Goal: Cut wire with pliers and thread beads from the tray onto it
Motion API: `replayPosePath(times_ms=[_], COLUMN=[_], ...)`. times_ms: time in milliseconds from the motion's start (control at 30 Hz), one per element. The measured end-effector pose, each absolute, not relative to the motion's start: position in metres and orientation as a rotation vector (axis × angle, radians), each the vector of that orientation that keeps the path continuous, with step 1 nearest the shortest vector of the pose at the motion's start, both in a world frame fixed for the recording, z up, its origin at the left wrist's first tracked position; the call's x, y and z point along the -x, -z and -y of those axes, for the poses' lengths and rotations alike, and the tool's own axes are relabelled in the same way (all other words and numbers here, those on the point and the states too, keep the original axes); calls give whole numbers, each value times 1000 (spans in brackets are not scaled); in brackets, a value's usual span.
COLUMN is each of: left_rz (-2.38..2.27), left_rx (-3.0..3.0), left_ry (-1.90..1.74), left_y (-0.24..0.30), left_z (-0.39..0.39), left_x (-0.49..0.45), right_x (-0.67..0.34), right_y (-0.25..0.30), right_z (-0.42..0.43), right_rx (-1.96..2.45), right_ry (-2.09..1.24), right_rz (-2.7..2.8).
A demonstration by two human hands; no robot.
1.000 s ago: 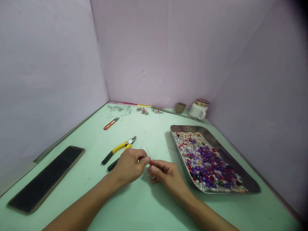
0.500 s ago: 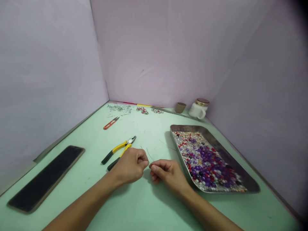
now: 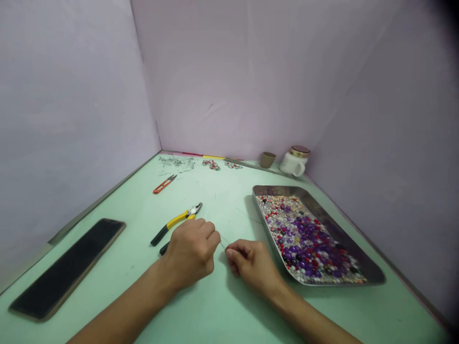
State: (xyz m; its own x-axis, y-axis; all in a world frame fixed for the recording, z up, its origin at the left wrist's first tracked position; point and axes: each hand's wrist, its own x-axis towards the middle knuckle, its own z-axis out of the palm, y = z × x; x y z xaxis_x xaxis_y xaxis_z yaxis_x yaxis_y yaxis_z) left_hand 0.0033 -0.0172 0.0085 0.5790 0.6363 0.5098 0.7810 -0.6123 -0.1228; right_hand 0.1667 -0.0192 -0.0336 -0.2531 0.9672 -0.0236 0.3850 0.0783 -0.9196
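Between the fingertips of my right hand [image 3: 249,263] a thin wire [image 3: 223,242] is pinched. It runs up and left toward my left hand [image 3: 193,248], whose back faces me. The left fingers are curled closed at the wire, and their tips are hidden from view. Pliers [image 3: 177,220] with yellow and black handles lie just behind my left hand, which covers part of one handle. To the right of my right hand stands a metal tray [image 3: 276,255] of purple, red, white and clear beads [image 3: 310,239].
Red-handled thread snips [image 3: 165,184] lie far left, near a heap of thin wire pieces [image 3: 177,163]. Beaded pieces [image 3: 211,165] rest at the back. A brown cup [image 3: 267,160] and a lidded white mug [image 3: 294,161] stand back right. A phone [image 3: 68,267] lies left.
My left hand has rolled over so that its back shows more, and it hides more of the wire. My right hand still pinches the wire in nearly the same place.
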Motion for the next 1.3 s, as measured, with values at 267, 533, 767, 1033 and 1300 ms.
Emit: replayPosePath(times_ms=[267,533,767,1033,1300], left_rz=[2062,2715,2858,1351,974], left_rx=[2709,3145,2911,2710,2709], left_ry=[696,998,1433,1301,523], left_y=[-18,-20,-17,-30,-7], left_z=[3,-11,-20,-4,8], left_x=[9,23,29,15,-15], right_x=[-168,-166,-165,-164,-166], right_y=[24,24,28,32,30], right_z=[26,32,26,21,21], right_rx=[1225,998,1055,1269,1261], right_ry=[-1020,-1610,-1717,-1053,-756], right_rz=[1975,1582,1375,1829,1968])
